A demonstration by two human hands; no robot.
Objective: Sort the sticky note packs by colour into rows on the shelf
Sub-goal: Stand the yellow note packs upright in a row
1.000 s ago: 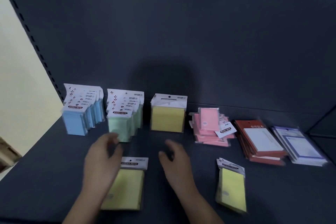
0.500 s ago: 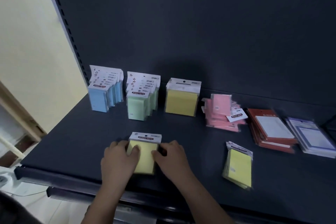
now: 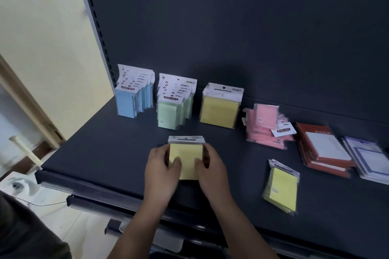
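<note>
On the shelf (image 3: 105,143), along the back from left to right: first row of packs (image 3: 126,103), second row (image 3: 169,114), third row (image 3: 220,111), flat heap (image 3: 265,130), notepad pile (image 3: 322,149), end pile (image 3: 370,160). Nearer the front, the held stack (image 3: 186,153) sits between left hand (image 3: 161,171) and right hand (image 3: 212,171); a loose stack (image 3: 282,187) lies to its right

Blocked across mid-frame by upright rows of blue plastic-wrapped sticky note packs (image 3: 127,104), green wrapped packs (image 3: 171,116) and a square yellow pack (image 3: 220,111), narrow gaps between. Bare dark shelf board (image 3: 101,149) at centre left and in the strip above the gripped stack of yellow packs (image 3: 186,152). Open lane rightward, up to a flat yellow pile (image 3: 283,189) and pink heap (image 3: 266,128).
</note>
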